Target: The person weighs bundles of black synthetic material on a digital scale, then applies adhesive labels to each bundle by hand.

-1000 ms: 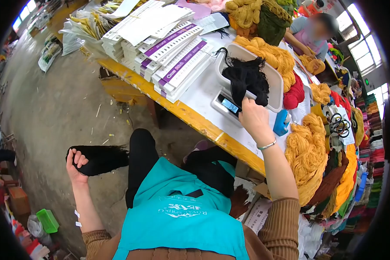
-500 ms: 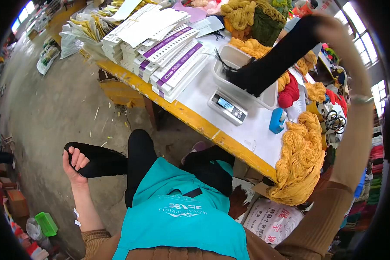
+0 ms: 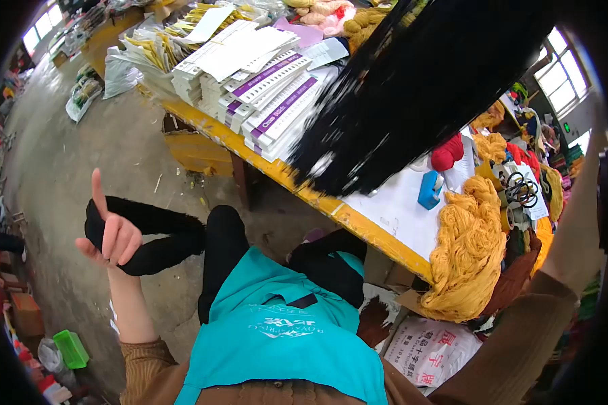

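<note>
- The big black yarn hank (image 3: 419,88) hangs lifted over the white table (image 3: 392,202), blurred, its long axis running diagonally from upper right down to lower left, the loose end pointing at the table's yellow edge (image 3: 277,172).
- The right hand is out of view above the frame; only its brown sleeve (image 3: 520,337) shows, so I cannot tell its grip.
- The left hand (image 3: 111,233) is half open, 1 finger raised, with a smaller black bundle (image 3: 159,236) draped across the palm, its long axis roughly level, trailing toward the knee.
- Risk, as I judge it: the swinging hank could snag the card stacks (image 3: 270,88), or the loosely held bundle could slip to the floor (image 3: 81,155).
</note>
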Motion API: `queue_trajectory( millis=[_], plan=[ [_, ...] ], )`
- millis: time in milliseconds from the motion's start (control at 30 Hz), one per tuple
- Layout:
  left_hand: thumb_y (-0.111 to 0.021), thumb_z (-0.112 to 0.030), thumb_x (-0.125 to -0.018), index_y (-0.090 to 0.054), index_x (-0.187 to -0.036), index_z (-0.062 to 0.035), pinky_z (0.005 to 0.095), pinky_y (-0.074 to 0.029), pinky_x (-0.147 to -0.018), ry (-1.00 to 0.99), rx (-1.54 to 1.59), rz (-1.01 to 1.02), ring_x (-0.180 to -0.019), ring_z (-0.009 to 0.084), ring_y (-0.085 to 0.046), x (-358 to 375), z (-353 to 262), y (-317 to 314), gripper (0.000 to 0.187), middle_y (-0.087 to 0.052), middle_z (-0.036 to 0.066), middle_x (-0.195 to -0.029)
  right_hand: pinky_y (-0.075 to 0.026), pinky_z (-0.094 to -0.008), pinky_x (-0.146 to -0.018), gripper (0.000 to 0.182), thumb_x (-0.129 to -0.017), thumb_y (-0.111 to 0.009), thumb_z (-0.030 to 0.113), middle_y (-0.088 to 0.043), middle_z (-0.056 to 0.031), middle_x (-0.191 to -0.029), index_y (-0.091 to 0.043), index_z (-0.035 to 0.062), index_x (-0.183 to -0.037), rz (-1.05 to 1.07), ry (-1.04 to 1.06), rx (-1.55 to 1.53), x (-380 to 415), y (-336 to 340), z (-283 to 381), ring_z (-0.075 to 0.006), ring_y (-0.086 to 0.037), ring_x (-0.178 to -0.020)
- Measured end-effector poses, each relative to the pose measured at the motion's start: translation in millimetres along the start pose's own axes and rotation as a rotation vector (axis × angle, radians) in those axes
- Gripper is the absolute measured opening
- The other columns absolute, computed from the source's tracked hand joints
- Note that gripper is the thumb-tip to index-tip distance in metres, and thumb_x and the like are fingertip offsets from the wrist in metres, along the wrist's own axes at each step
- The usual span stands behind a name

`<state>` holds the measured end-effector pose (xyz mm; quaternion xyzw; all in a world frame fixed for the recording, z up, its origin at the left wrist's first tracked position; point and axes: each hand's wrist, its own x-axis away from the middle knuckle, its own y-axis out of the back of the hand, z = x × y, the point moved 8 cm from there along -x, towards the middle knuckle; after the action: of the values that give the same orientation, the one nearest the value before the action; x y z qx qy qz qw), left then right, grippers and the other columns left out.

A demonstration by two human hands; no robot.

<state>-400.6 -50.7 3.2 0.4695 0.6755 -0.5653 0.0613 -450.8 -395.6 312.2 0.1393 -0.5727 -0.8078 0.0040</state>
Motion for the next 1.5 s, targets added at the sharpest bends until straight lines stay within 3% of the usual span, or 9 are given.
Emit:
queue_trajectory(
  millis=[100, 200, 367, 433, 667, 833, 1067, 1233, 1500],
  plan=[
    [-0.07, -0.023, -0.092, -0.008, -0.158, -0.0225, 0.0268, -0.049, -0.051, 0.019, 0.021, 0.068, -0.063, 0.0155, -0.053, -18, 20, -5, 0.09, -0.048, 0.008, -0.097, -0.054, -0.0362, -0.071, 0.028, -0.083, -0.06, 0.02, -0.068, -0.0157, -0.086, -0.067, -0.0002, -0.101, 0.359, -0.138, -0.075, 13, -81, -4, -0.0245, -0.067, -0.079],
    [-0.06, -0.026, -0.095, -0.063, -0.103, -0.0045, 0.0259, -0.05, -0.057, 0.128, -0.18, -0.212, -0.083, 0.019, -0.056, -29, 51, 16, 0.023, -0.046, 0.021, -0.143, -0.055, -0.0422, -0.074, 0.029, -0.082, -0.06, 0.022, -0.067, -0.0221, -0.085, -0.065, -0.0047, -0.093, 0.63, -0.058, -0.112, 46, -186, -10, -0.0319, -0.068, -0.081],
    [-0.039, -0.032, -0.105, -0.056, -0.131, -0.0002, 0.0227, -0.048, -0.061, 0.652, -0.698, -0.334, -0.068, 0.0109, -0.063, -58, 144, -7, 0.044, -0.049, 0.016, -0.144, -0.052, -0.0486, -0.069, 0.02, -0.078, -0.063, 0.019, -0.065, -0.0215, -0.074, -0.065, -0.0007, -0.083, 0.44, 0.095, 0.08, 77, -277, -8, -0.0402, -0.065, -0.073],
    [-0.041, -0.039, -0.104, -0.051, -0.138, -0.0041, 0.0212, -0.047, -0.061, 0.88, -0.72, -0.29, -0.067, 0.0087, -0.061, -54, 176, -1, 0.05, -0.068, 0.008, -0.101, -0.053, -0.0472, -0.068, 0.02, -0.078, -0.064, 0.02, -0.066, -0.0196, -0.074, -0.066, 0.0021, -0.086, 0.453, 0.041, 0.122, 85, -288, -7, -0.0388, -0.066, -0.073],
    [-0.043, -0.054, -0.099, -0.064, -0.086, -0.0039, 0.0263, -0.046, -0.061, 1.488, -0.778, -0.169, -0.063, 0.0102, -0.058, -8, 233, 26, 0.056, -0.063, 0.004, -0.07, -0.051, -0.0456, -0.065, 0.024, -0.076, -0.069, 0.02, -0.065, -0.0179, -0.074, -0.061, 0.0034, -0.092, 0.158, -0.155, -0.207, 134, -297, -49, -0.0389, -0.064, -0.074],
    [-0.049, -0.039, -0.1, -0.061, -0.082, -0.0054, 0.0243, -0.044, -0.052, 1.46, -0.609, -0.08, -0.055, 0.0107, -0.056, 7, 267, 31, 0.04, -0.061, 0.002, -0.071, -0.042, -0.0347, -0.103, 0.03, -0.082, -0.07, 0.006, -0.054, -0.0071, -0.128, -0.06, 0.003, -0.11, 0.189, -0.229, -0.87, 157, -323, -81, -0.0162, -0.053, -0.117],
    [-0.055, -0.027, -0.098, -0.062, -0.094, -0.0024, 0.0266, -0.051, -0.053, 1.474, -0.5, 0.2, -0.058, 0.014, -0.062, 17, 309, 21, 0.026, -0.066, 0.008, -0.079, -0.041, -0.0401, -0.103, 0.025, -0.081, -0.067, 0.015, -0.065, -0.0141, -0.113, -0.068, 0.0015, -0.102, 0.058, 0.047, -0.751, 89, -357, -5, -0.0307, -0.056, -0.116],
    [-0.057, -0.028, -0.097, -0.062, -0.097, -0.0029, 0.0258, -0.051, -0.054, 1.503, -0.46, 0.267, -0.06, 0.0132, -0.062, 24, 318, 25, 0.026, -0.067, 0.007, -0.084, -0.051, -0.0273, -0.08, 0.023, -0.089, -0.067, 0.023, -0.065, -0.0123, -0.104, -0.068, 0.0007, -0.097, 0.659, -0.357, -1.009, 77, -404, 36, -0.0111, -0.063, -0.084],
    [-0.061, -0.03, -0.094, -0.063, -0.102, -0.0038, 0.0246, -0.051, -0.056, 1.497, -0.424, 0.027, -0.063, 0.0121, -0.062, 35, 314, 63, 0.028, -0.068, 0.006, -0.092, -0.037, -0.0466, -0.108, 0.005, -0.085, -0.067, 0.006, -0.064, -0.0181, -0.118, -0.064, 0.0019, -0.086, -0.085, 0.15, -1.172, 110, -309, -8, -0.0325, -0.048, -0.13]
  ],
)
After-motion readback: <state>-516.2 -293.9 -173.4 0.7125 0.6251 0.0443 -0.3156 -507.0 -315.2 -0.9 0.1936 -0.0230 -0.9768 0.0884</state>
